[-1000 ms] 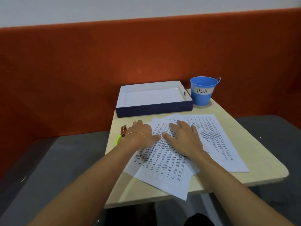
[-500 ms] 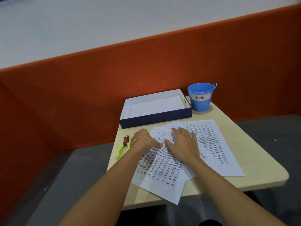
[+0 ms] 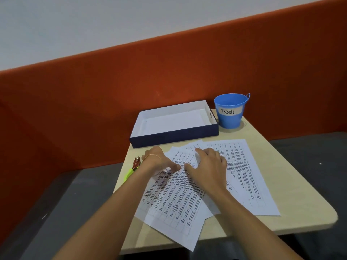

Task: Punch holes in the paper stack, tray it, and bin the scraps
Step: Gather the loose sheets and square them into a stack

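Several printed paper sheets (image 3: 242, 173) lie fanned out and askew on a small beige table (image 3: 293, 209). My left hand (image 3: 159, 160) rests on the left edge of the sheets, fingers bent and thumb touching the paper. My right hand (image 3: 208, 167) lies flat on the top sheets, fingers spread. A hole punch (image 3: 132, 168) with a lime-green handle and red head lies on the table just left of my left wrist. A navy tray (image 3: 174, 136) with a white inside stands behind the papers. A blue bucket (image 3: 231, 111) labelled "Trash" stands right of the tray.
An orange padded wall (image 3: 131, 91) runs behind the table. Dark grey seating (image 3: 56, 203) lies to both sides. The lowest sheet's corner hangs over the table's near edge.
The camera has tilted, so the table sits lower and more to the right. Both hands stay on the papers, their thumbs close together; the sheets have barely shifted.
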